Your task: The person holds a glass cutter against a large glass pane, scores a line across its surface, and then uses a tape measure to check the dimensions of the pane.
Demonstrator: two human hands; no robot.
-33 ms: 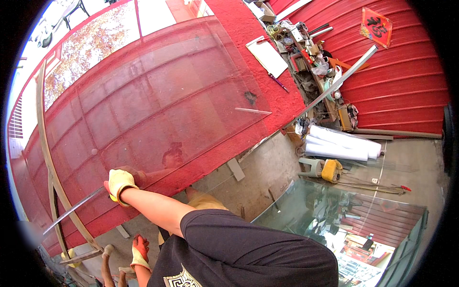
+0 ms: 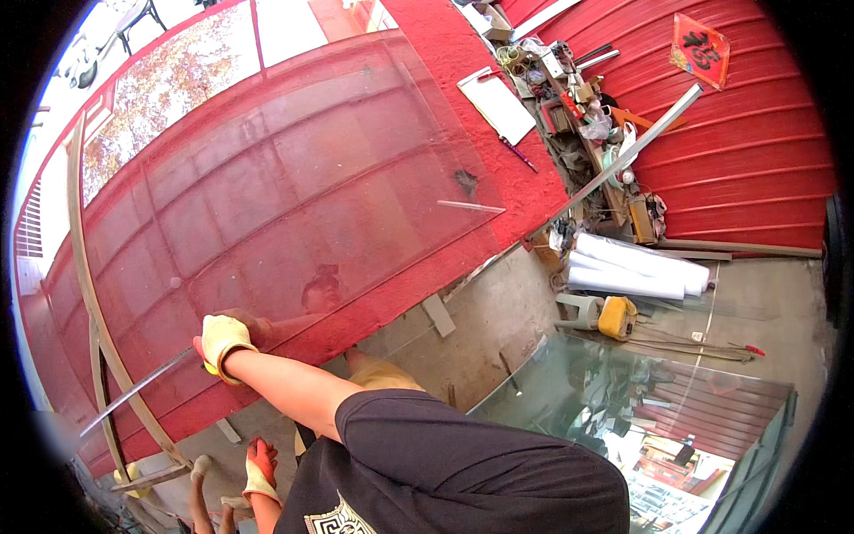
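My right hand, in a pale yellow work glove, reaches left over the near edge of a large glass sheet lying on a red-covered table. It is closed on a tape measure, whose case is mostly hidden by the glove. The metal blade runs out to the lower left, across a long wooden strip. Below the table edge is my left hand, in a glove with red fingers, apart from the glass. Its fingers are loosely bent and apart, with nothing seen in them.
A narrow clear strip lies near the glass's right end. Beyond it are a white board and a pen. Tools clutter a shelf by the red wall. White rolls, a yellow case and another glass sheet are at right.
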